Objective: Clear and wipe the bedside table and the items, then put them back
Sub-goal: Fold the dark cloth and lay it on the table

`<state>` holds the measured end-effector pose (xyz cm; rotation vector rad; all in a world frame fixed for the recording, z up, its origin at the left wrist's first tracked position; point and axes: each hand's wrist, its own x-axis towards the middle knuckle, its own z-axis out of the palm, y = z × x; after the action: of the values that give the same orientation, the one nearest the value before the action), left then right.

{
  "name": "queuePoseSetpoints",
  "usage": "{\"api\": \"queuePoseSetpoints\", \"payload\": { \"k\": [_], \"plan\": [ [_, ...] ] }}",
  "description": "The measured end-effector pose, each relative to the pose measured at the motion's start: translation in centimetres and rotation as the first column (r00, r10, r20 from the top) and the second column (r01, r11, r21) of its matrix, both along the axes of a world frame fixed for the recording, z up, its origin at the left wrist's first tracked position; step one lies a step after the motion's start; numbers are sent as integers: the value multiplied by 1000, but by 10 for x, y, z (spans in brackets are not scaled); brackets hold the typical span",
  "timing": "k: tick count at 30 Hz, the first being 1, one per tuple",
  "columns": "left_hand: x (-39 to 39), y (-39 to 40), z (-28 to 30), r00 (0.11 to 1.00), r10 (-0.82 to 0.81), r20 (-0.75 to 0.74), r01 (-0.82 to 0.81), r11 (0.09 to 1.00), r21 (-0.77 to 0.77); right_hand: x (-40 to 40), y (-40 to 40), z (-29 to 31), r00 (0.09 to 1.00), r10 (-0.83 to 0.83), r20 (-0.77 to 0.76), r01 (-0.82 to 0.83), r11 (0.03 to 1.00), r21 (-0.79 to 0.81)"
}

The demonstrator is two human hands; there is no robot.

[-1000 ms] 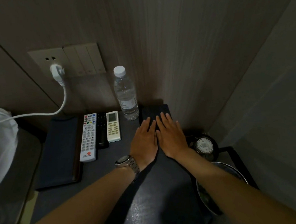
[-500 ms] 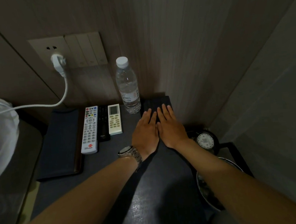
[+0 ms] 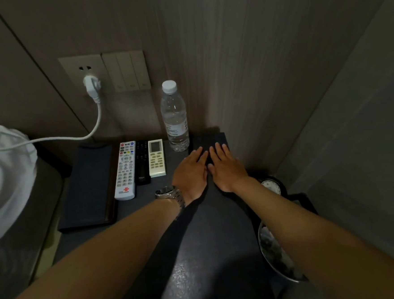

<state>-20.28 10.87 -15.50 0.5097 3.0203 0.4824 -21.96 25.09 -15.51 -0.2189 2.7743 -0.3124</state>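
Note:
My left hand (image 3: 190,173) and my right hand (image 3: 226,168) lie flat side by side on the dark bedside table (image 3: 198,254), fingers together and holding nothing. Their fingertips rest on a black box (image 3: 210,140) at the back right corner. A clear water bottle (image 3: 174,117) with a white cap stands upright just left of the box. Three remotes lie in a row further left: a white one (image 3: 125,170), a black one (image 3: 142,162) and a cream one (image 3: 157,158). A dark folder (image 3: 86,187) lies flat at the table's left side.
A white plug and cable (image 3: 92,86) hang from the wall socket above the folder and run left over white bedding (image 3: 4,176). To the right of the table sit a small round clock (image 3: 272,186) and a metal bin (image 3: 275,256). Walls close the back and right.
Both hands stay flat on the table and have slid slightly apart, a thin gap now showing between them. The view has shifted a little.

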Motion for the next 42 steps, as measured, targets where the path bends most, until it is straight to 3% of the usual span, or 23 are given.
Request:
{"api": "queuePoseSetpoints", "payload": {
  "k": [8, 12, 14, 16, 18, 21, 24, 30, 42],
  "plan": [
    [4, -4, 8, 998, 23, 62, -18, 997, -76, -1, -11, 1, 1000, 13, -14, -12, 998, 61],
    [-1, 2, 26, 985, -102, -138, 57, 954, -294, -2, -14, -2, 999, 31, -6, -31, 996, 83],
    [-15, 7, 37, 950, -221, -222, 68, 838, -541, -1, -14, -5, 998, 48, -33, -44, 994, 99],
    [-31, 10, 47, 947, -240, -214, -16, 629, -777, 0, -15, -7, 998, 36, -57, -32, 997, 71],
    [-41, 9, 52, 958, -203, -204, -92, 454, -886, 1, -15, -8, 996, 25, -82, -20, 998, 58],
    [-48, 6, 55, 956, -258, -143, -53, 325, -944, 1, -15, -10, 994, 31, -107, -24, 998, 63],
    [-52, -1, 57, 926, -351, -141, -36, 289, -957, 1, -15, -13, 992, 33, -118, -23, 997, 78],
    [-52, -9, 52, 912, -384, -144, -49, 246, -968, -1, -17, -12, 993, 34, -111, -26, 997, 78],
    [-45, -27, 51, 919, -360, -162, -57, 285, -957, -4, -30, -12, 992, 14, -121, -5, 997, 80]
  ]
}}
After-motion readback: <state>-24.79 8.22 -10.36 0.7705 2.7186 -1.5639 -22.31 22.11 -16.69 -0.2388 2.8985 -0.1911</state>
